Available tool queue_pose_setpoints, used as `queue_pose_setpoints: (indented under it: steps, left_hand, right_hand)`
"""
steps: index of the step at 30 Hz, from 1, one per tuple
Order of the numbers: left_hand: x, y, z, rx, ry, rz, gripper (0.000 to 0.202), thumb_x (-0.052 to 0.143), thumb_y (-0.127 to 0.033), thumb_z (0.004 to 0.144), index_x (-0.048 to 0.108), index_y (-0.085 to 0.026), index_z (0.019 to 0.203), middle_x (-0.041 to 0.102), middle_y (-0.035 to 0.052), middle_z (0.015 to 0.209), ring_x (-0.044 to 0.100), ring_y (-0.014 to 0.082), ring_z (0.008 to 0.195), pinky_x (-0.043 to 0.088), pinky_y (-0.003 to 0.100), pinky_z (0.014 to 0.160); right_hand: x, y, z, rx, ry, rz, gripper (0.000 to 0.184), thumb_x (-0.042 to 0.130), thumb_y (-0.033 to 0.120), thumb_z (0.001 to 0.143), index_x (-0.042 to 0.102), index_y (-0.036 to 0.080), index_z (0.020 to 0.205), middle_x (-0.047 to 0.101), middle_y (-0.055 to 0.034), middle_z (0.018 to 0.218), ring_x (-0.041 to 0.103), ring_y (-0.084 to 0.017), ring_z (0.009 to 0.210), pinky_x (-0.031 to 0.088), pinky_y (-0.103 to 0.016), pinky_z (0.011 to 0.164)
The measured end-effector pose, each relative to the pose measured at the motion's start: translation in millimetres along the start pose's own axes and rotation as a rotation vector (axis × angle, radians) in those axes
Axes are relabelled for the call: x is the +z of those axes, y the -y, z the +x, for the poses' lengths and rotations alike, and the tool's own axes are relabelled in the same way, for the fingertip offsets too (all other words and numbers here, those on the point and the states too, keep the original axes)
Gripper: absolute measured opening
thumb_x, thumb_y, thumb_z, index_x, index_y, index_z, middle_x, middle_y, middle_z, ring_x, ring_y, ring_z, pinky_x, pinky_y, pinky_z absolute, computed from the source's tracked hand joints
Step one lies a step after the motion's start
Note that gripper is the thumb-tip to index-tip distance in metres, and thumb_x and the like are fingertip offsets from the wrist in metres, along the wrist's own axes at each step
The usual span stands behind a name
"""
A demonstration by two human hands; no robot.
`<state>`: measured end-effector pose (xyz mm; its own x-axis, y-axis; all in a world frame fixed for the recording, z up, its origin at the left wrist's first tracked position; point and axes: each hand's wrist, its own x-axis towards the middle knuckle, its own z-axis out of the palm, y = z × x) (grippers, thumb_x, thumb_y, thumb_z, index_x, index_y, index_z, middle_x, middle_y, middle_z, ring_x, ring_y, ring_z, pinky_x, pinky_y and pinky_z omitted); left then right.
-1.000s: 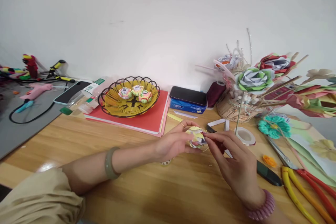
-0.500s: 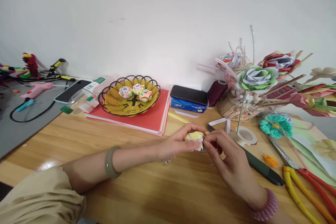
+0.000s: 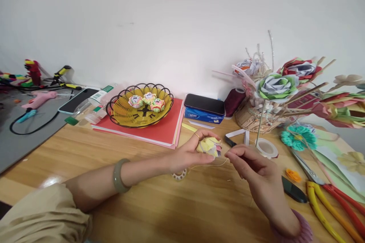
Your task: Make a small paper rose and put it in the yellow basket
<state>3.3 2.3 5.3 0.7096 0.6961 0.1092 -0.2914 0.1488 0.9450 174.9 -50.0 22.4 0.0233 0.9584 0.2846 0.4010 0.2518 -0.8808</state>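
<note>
Between the thumb and fingers of my left hand sits a small folded paper flower, mostly yellow with white and purplish parts. A thin pale thread runs from below the flower across to my right hand. The right thumb and forefinger are pinched together on that thread, a short way right of the flower; whether a needle is in the pinch is too small to tell. Under my left hand a ring-shaped piece with brown dots lies on the table, partly covered.
A yellow basket with paper flowers stands on red paper sheets. Behind the hands a phone rests on a blue tissue pack. To the right are a tape roll, a dark green tool and scissors.
My right hand has drawn away from the flower, down and to the right, and the thread now shows between the hands. More of the flower and the dotted ring is visible.
</note>
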Motion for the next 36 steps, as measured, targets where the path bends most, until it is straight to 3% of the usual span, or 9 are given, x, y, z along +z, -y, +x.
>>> queue_pose_setpoints:
  steps: [4, 9, 16, 22, 26, 36]
  left_hand:
    - [-1.1, 0.0, -1.3, 0.124, 0.010, 0.220, 0.041, 0.060, -0.027, 0.077, 0.038, -0.020, 0.111, 0.047, 0.0064, 0.106, 0.046, 0.0164, 0.097, 0.036, 0.030, 0.084]
    - [-2.7, 2.7, -0.3, 0.316, 0.013, 0.501, 0.039, 0.057, -0.026, 0.079, 0.035, -0.022, 0.111, 0.042, 0.0093, 0.117, 0.041, 0.0204, 0.112, 0.031, 0.036, 0.096]
    - [-3.2, 6.5, 0.6, 0.432, -0.007, 0.687, 0.038, 0.054, -0.021, 0.080, 0.033, -0.024, 0.112, 0.043, 0.0110, 0.120, 0.039, 0.0222, 0.117, 0.030, 0.040, 0.098]
    - [-4.1, 8.3, 0.5, 0.488, -0.024, 0.728, 0.037, 0.053, -0.020, 0.080, 0.033, -0.024, 0.112, 0.045, 0.0111, 0.119, 0.041, 0.0220, 0.116, 0.032, 0.040, 0.097]
    - [-4.0, 8.8, 0.1, 0.487, -0.013, 0.741, 0.038, 0.052, -0.019, 0.080, 0.032, -0.024, 0.112, 0.045, 0.0115, 0.120, 0.041, 0.0220, 0.116, 0.033, 0.040, 0.096]
    - [-5.4, 11.1, 1.1, 0.526, -0.027, 0.780, 0.039, 0.052, -0.018, 0.080, 0.030, -0.025, 0.112, 0.044, 0.0114, 0.119, 0.041, 0.0223, 0.117, 0.032, 0.041, 0.097]
  right_hand:
    - [2.5, 1.2, 2.0, 0.131, 0.070, 0.100, 0.016, 0.062, 0.034, 0.076, 0.068, 0.021, 0.071, 0.060, -0.0007, 0.067, 0.050, -0.013, 0.057, 0.037, -0.023, 0.046]
    - [4.2, 0.2, 2.9, 0.328, 0.069, 0.233, 0.024, 0.066, 0.041, 0.070, 0.069, 0.018, 0.075, 0.040, 0.0051, 0.047, 0.027, -0.007, 0.042, 0.017, -0.021, 0.037]
    - [5.2, -2.5, 3.9, 0.502, 0.108, 0.497, 0.028, 0.071, 0.041, 0.065, 0.068, 0.014, 0.075, 0.032, 0.0081, 0.043, 0.020, -0.005, 0.041, 0.012, -0.022, 0.039]
    - [5.1, -3.9, 5.1, 0.542, 0.149, 0.690, 0.021, 0.073, 0.034, 0.065, 0.069, 0.015, 0.073, 0.043, 0.0047, 0.053, 0.021, -0.003, 0.041, 0.012, -0.021, 0.038]
    - [4.6, -4.9, 4.6, 0.555, 0.177, 0.703, 0.017, 0.073, 0.032, 0.067, 0.069, 0.015, 0.072, 0.039, 0.0061, 0.050, 0.020, -0.003, 0.041, 0.012, -0.020, 0.038]
    - [4.4, -5.3, 4.3, 0.541, 0.215, 0.722, 0.018, 0.069, 0.034, 0.070, 0.068, 0.016, 0.074, 0.046, 0.0029, 0.062, 0.018, -0.003, 0.041, 0.013, -0.020, 0.037]
